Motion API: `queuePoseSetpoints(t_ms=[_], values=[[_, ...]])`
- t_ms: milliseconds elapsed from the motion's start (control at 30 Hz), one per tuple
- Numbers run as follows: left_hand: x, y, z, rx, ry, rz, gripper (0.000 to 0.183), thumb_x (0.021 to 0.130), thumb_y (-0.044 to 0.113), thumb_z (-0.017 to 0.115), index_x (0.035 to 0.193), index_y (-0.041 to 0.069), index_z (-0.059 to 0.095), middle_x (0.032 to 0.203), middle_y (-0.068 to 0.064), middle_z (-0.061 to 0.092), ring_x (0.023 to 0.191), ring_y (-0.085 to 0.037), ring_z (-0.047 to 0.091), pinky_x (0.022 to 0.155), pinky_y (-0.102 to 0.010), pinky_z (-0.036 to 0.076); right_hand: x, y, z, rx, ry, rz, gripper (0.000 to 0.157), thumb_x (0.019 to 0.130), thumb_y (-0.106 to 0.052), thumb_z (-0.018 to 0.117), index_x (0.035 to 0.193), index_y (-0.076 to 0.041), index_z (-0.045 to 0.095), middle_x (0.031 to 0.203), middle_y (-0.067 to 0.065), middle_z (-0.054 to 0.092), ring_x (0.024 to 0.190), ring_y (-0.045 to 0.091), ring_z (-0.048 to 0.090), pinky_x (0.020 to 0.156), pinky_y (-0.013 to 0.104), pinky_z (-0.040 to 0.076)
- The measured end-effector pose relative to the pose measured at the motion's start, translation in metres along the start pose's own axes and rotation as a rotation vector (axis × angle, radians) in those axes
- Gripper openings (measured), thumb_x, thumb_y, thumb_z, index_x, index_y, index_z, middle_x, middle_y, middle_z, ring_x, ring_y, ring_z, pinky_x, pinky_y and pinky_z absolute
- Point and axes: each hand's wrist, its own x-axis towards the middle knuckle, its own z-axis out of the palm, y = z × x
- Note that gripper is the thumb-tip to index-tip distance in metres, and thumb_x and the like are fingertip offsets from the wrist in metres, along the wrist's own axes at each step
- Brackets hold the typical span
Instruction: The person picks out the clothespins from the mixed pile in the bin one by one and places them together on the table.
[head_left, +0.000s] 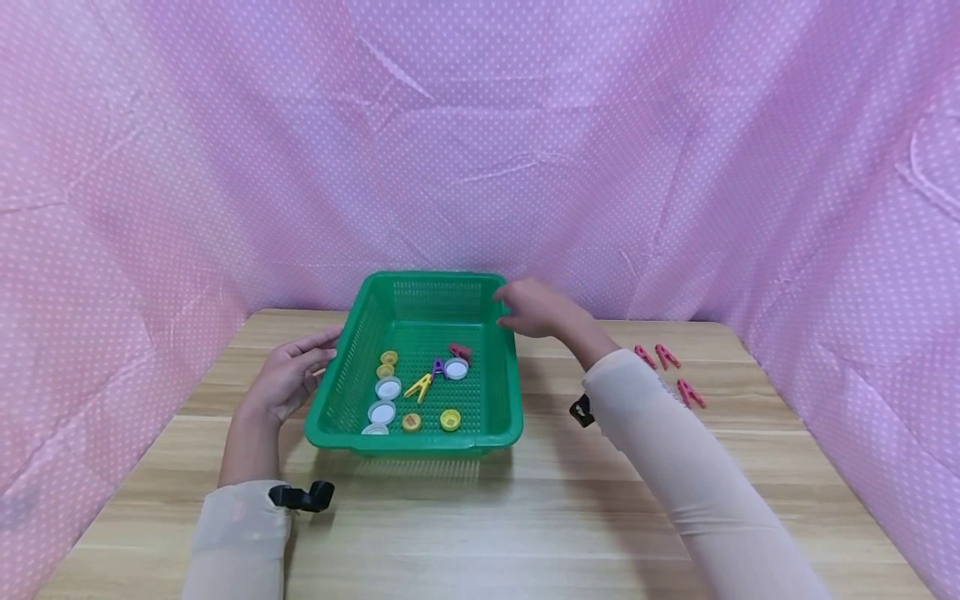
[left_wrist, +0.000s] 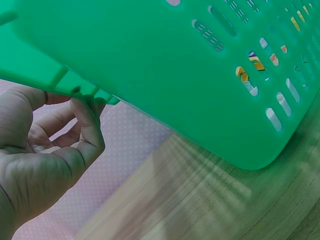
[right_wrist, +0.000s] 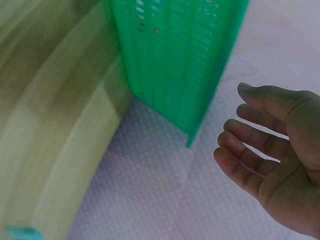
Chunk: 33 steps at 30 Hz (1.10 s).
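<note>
A green plastic basket with perforated walls stands on the wooden table. My left hand pinches its left rim between thumb and fingers, seen closely as a hand under the rim in the left wrist view. Near the far right corner of the basket is my right hand; in the right wrist view the hand has relaxed fingers, apart from the basket wall. Inside the basket lie a yellow clothespin, a purple clothespin, a red clothespin, white caps and yellow caps.
Three red clothespins lie on the table to the right, one clothespin nearer than the others, beside my right forearm. A pink dotted cloth hangs behind and around the wooden table. A small teal object shows at the right wrist view's edge.
</note>
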Motion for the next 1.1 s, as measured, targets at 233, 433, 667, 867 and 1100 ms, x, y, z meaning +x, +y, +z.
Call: queuePoseSetpoints(t_ms=[233,433,667,867,1100], values=[[-0.002,-0.002,-0.001,-0.001,-0.005,-0.002,0.038,0.102,0.003,0.061,0.141,0.003,0.061,0.116,0.004,0.073,0.099,-0.009,0.070,0.086,-0.025,0.059,0.019,-0.013,0.018,0.005,-0.058,0.011,0.041,0.099,-0.015,0.068,0.135,0.003,0.063,0.136,0.017,0.064,0.128,0.031,0.060,0.108,0.043,0.048],[-0.004,-0.001,-0.003,-0.019,-0.013,0.007,0.036,0.103,0.000,0.058,0.138,0.004,0.064,0.118,0.005,0.073,0.100,-0.009,0.070,0.085,-0.025,0.059,0.033,-0.023,0.029,0.016,-0.071,0.000,0.041,0.100,-0.013,0.066,0.138,0.002,0.061,0.141,0.016,0.061,0.134,0.030,0.055,0.112,0.042,0.045],[-0.007,0.000,-0.004,-0.009,-0.008,0.004,0.037,0.103,0.001,0.059,0.140,0.003,0.062,0.119,0.006,0.073,0.100,-0.008,0.070,0.085,-0.024,0.059,0.045,-0.028,0.040,0.011,-0.111,0.008,0.041,0.101,-0.014,0.065,0.139,0.000,0.061,0.142,0.013,0.061,0.137,0.029,0.052,0.115,0.042,0.042],[-0.005,0.001,-0.002,-0.016,-0.013,0.001,0.039,0.103,0.001,0.059,0.141,0.002,0.060,0.119,0.005,0.073,0.101,-0.008,0.070,0.085,-0.025,0.059,0.049,-0.029,0.051,0.014,-0.163,0.026,0.040,0.102,-0.015,0.065,0.140,-0.003,0.061,0.144,0.012,0.060,0.137,0.028,0.052,0.113,0.041,0.044],[-0.002,0.001,0.001,-0.011,-0.017,0.000,0.040,0.102,0.003,0.062,0.142,0.003,0.060,0.119,0.005,0.073,0.101,-0.009,0.070,0.086,-0.024,0.059,0.050,-0.028,0.060,0.011,-0.224,0.060,0.042,0.102,-0.019,0.066,0.142,-0.006,0.060,0.144,0.012,0.059,0.135,0.030,0.053,0.111,0.044,0.046]])
